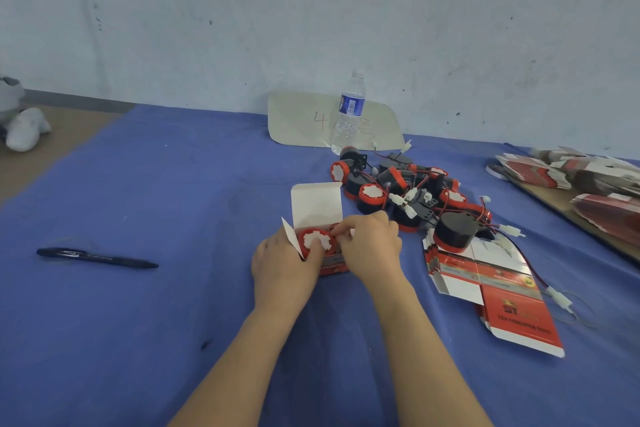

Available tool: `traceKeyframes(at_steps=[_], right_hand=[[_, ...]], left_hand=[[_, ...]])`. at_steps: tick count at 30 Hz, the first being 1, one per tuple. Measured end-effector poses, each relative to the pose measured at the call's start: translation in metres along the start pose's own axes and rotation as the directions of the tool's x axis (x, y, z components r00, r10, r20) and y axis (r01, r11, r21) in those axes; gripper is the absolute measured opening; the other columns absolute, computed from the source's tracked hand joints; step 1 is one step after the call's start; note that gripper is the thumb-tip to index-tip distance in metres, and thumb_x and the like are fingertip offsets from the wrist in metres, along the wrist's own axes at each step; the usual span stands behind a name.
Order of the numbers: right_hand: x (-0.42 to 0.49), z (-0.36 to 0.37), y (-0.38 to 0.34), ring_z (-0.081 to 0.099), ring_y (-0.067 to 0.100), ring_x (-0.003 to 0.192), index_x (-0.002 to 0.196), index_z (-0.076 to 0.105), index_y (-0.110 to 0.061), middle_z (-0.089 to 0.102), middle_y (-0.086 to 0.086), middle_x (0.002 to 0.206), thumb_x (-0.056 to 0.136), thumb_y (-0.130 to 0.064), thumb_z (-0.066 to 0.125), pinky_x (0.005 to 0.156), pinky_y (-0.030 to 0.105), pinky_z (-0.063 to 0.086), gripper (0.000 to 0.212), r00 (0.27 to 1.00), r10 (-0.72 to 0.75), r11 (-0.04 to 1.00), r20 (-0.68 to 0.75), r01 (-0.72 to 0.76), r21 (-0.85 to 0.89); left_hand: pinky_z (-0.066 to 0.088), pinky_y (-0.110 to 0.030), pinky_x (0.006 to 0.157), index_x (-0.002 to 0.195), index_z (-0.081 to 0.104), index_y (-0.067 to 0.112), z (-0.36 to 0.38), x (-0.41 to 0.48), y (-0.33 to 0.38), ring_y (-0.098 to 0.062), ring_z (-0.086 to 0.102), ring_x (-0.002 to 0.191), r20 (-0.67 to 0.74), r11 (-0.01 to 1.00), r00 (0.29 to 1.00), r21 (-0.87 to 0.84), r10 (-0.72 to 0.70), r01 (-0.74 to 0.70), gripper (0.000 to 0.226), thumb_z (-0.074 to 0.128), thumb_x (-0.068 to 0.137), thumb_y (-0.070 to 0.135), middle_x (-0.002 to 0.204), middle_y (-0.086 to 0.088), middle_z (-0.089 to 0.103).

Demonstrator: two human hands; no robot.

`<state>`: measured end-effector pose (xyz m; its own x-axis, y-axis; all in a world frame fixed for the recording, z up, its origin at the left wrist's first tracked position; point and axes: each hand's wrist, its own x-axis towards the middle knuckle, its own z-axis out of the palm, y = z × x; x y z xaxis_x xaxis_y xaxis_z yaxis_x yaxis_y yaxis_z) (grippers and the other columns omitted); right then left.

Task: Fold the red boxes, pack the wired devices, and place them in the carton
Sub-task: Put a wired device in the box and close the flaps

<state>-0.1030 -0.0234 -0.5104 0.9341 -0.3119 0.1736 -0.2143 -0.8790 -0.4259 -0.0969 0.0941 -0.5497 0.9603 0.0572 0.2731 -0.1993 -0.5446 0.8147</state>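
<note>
Head view, mid-frame: left hand (284,267) clamps its grip on the open red-and-white cardboard box (317,201), steadying it while right hand (370,246) pinches the round red-capped wired device (319,238) inward.

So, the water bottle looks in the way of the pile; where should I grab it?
Round the labelled middle of the water bottle, coming from the left or above: it stands upright, and the wired devices crowd its base on the right.
</note>
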Motion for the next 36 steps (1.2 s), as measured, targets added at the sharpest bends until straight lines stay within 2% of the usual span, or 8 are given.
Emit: traceKeyframes(at_steps=[3,7,13,20,25,28,33,36], right_hand=[[0.004,0.003,0.002,0.032,0.031,0.125,0.110,0.063,-0.029,0.035,0.006,0.133,0.092,-0.027,0.059,0.102,0.036,0.032,0.018,0.996,0.087,0.981,0.035,-0.092,0.171],[0.006,0.009,0.007,0.040,0.032,0.118,0.122,0.041,-0.014,0.036,0.011,0.131,0.085,-0.023,0.070,0.092,0.036,0.040,0.048,0.988,0.153,0.900,0.016,-0.146,0.411],[0.004,0.012,0.007,0.037,0.024,0.111,0.108,0.068,-0.017,0.041,0.004,0.127,0.093,-0.025,0.059,0.093,0.036,0.042,0.019,0.986,-0.011,0.994,-0.167,0.029,0.105],[0.002,0.000,0.005,0.029,0.030,0.125,0.116,0.069,-0.026,0.026,0.003,0.146,0.098,-0.034,0.050,0.089,0.035,0.041,0.028,0.997,-0.062,0.996,0.037,0.064,-0.061],[0.006,-0.003,-0.006,0.037,0.032,0.118,0.119,0.064,-0.024,0.032,0.010,0.135,0.097,-0.029,0.051,0.096,0.038,0.042,0.026,0.992,0.067,0.996,0.105,-0.059,-0.074],[0.007,-0.002,-0.013,0.046,0.032,0.110,0.115,0.062,-0.018,0.033,0.013,0.133,0.093,-0.017,0.051,0.087,0.035,0.044,0.024,0.991,0.094,0.990,0.091,-0.083,-0.113],[0.004,0.002,-0.013,0.048,0.027,0.090,0.124,0.042,-0.014,0.041,0.011,0.125,0.091,-0.007,0.051,0.068,0.031,0.035,0.035,0.999,-0.019,0.999,-0.038,0.017,-0.046],[0.000,0.004,-0.009,0.052,0.026,0.101,0.138,0.033,-0.017,0.052,0.007,0.124,0.092,-0.007,0.049,0.069,0.031,0.035,0.050,0.989,-0.113,0.985,-0.091,0.124,0.124]], left_hand=[[0.049,-0.045,0.082,0.098,0.059,0.014,0.000,0.000,0.000,-0.027,0.059,0.092,0.009,1.000,1.000,0.005,-0.005,0.005,0.025,0.051,0.091,0.037,0.093,-0.004,0.065],[0.049,-0.045,0.085,0.103,0.058,0.012,0.001,0.000,-0.001,-0.027,0.058,0.097,0.009,1.000,1.000,0.008,-0.016,0.016,0.029,0.052,0.092,0.038,0.099,-0.006,0.064],[0.048,-0.045,0.088,0.109,0.057,0.008,0.002,-0.001,0.001,-0.026,0.053,0.101,0.003,0.998,0.999,0.034,-0.047,0.047,0.037,0.052,0.092,0.041,0.106,-0.009,0.057],[0.048,-0.045,0.089,0.113,0.057,0.009,0.001,-0.002,0.001,-0.026,0.052,0.103,0.017,0.998,0.998,0.012,-0.059,0.059,0.035,0.054,0.091,0.036,0.108,-0.009,0.057],[0.048,-0.042,0.085,0.103,0.057,0.010,0.000,-0.003,0.000,-0.025,0.049,0.100,-0.012,0.998,0.998,-0.011,-0.060,0.060,0.032,0.056,0.089,0.039,0.110,-0.006,0.048],[0.045,-0.027,0.065,0.094,0.052,0.018,-0.001,-0.004,0.001,-0.019,0.054,0.084,-0.045,0.999,0.998,-0.035,-0.032,0.031,0.022,0.059,0.089,0.038,0.113,-0.001,0.038],[0.040,-0.025,0.073,0.141,0.032,0.020,-0.001,-0.007,0.005,-0.006,0.044,0.091,-0.116,0.984,0.986,-0.119,0.121,-0.135,0.060,0.063,0.090,0.027,0.116,0.013,0.034],[0.039,-0.023,0.066,0.108,0.051,0.021,0.001,-0.008,0.004,-0.014,0.051,0.082,-0.126,0.965,0.969,-0.130,0.211,-0.227,0.021,0.057,0.092,0.032,0.101,0.012,0.049]])
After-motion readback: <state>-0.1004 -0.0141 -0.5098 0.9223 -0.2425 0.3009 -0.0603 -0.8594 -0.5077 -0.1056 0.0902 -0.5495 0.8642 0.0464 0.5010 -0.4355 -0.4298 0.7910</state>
